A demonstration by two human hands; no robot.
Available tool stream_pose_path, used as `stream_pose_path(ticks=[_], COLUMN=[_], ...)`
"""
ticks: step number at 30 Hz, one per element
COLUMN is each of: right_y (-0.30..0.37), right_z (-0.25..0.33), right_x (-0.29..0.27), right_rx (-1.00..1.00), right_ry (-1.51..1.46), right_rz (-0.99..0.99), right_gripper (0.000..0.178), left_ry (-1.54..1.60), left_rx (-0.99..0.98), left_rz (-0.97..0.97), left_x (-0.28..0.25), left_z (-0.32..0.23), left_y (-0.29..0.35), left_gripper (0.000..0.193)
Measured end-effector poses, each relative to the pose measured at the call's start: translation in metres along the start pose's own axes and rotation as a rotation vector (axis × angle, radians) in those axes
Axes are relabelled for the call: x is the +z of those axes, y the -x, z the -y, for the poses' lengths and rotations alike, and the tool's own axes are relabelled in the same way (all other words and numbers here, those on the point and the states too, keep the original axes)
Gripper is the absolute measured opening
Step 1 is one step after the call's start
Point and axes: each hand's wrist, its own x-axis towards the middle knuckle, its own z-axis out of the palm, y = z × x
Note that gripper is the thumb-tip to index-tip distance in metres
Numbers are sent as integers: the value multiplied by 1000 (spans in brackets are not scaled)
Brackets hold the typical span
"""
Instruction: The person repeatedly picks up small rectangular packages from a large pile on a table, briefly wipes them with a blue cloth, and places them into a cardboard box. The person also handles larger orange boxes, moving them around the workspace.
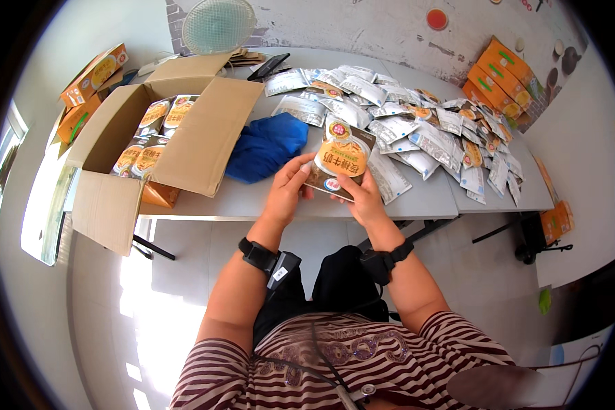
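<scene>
Between both hands I hold a brown and orange food pouch, its printed front facing up, just over the table's near edge. My left hand grips its lower left side. On the lower right, my right hand has its thumb pressed on the front. Beyond it spreads a large heap of similar pouches, many with their silvery-white backs up. To the left stands an open cardboard box with several pouches upright in it. A crumpled blue cloth lies between the box and my left hand.
Orange cartons are stacked at the back right, and more orange boxes stand at the far left. A round fan and a dark phone-like device are at the back of the grey table. Box flaps stick out leftward.
</scene>
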Motion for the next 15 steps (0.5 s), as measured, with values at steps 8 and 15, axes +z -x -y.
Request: stream_pose_path(ticks=[8, 15], right_y=[10, 8], right_z=[-4, -3], right_x=[7, 10], right_rx=[-32, -39], right_ry=[323, 327], right_rz=[148, 185], right_gripper=[52, 57], left_ry=[-183, -237], left_rx=[119, 146], left_rz=[-36, -89], left_x=[4, 0], left_z=[15, 18], left_y=[-6, -6], left_gripper=[36, 36])
